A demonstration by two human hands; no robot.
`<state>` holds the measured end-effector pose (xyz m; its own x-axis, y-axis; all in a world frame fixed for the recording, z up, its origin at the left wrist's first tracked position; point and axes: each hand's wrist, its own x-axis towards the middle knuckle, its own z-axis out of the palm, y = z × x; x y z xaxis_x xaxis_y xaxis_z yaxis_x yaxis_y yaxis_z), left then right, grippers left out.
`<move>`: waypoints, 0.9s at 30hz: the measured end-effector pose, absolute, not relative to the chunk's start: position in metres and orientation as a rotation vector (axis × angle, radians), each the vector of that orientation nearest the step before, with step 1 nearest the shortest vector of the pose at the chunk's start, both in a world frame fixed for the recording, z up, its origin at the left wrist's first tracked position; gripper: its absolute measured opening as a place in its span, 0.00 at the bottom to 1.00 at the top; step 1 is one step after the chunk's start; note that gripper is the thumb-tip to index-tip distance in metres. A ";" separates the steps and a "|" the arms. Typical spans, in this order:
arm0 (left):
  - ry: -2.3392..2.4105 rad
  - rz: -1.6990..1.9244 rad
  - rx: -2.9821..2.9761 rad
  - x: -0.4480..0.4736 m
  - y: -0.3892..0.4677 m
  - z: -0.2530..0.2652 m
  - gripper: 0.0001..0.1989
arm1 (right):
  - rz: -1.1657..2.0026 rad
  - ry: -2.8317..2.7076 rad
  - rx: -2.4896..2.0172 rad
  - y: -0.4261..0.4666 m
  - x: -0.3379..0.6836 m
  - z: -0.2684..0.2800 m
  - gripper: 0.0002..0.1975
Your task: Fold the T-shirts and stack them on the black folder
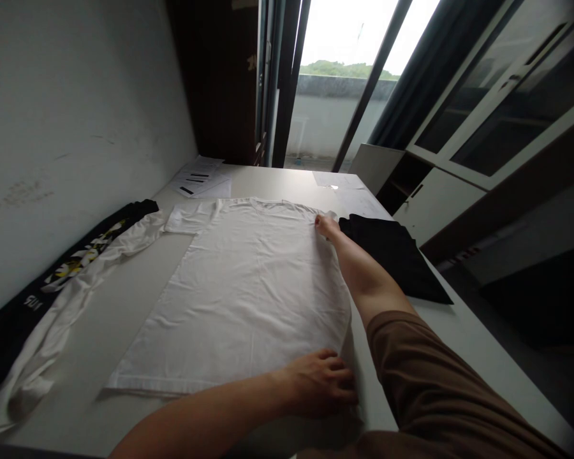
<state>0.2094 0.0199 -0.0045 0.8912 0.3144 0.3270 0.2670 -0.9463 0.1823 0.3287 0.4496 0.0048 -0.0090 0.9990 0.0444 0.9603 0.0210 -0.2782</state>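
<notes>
White T-shirt [253, 293] lies flat under two hands

The T-shirt is spread across the middle of a white table [138, 274], neckline toward the window [344, 38] and hem toward the person. One of its sleeves lies stretched out to the left, toward the wall [76, 95].

The person's right hand [326, 227] is at the far right of the T-shirt, near the shoulder. Its fingers are closed together, pinching the cloth. A brown sleeve [430, 370] covers that arm down to about the elbow.

The left hand [318, 384] reaches across the hem to the near right corner, back of the hand upward. Its fingers are bent and slightly spread, resting at the side edge; their tips are hidden, so whether they grip the cloth cannot be told. Just above this hand, the side edge bows outward.

Close beside the right forearm lies a black folded garment [397, 255]. Along the wall side are a dark printed garment [9, 338] and a crumpled pale garment [81, 290], next to each other. Papers [205, 180] lie at the table's far end.
</notes>
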 end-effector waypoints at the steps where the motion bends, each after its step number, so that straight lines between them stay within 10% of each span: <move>1: 0.452 0.542 2.916 0.210 0.020 -0.004 0.11 | 0.237 -2.067 -2.027 0.450 0.330 0.005 0.13; 27: 0.669 0.752 2.967 0.089 -0.013 0.065 0.08 | 0.387 -2.153 -1.720 0.457 0.147 0.087 0.29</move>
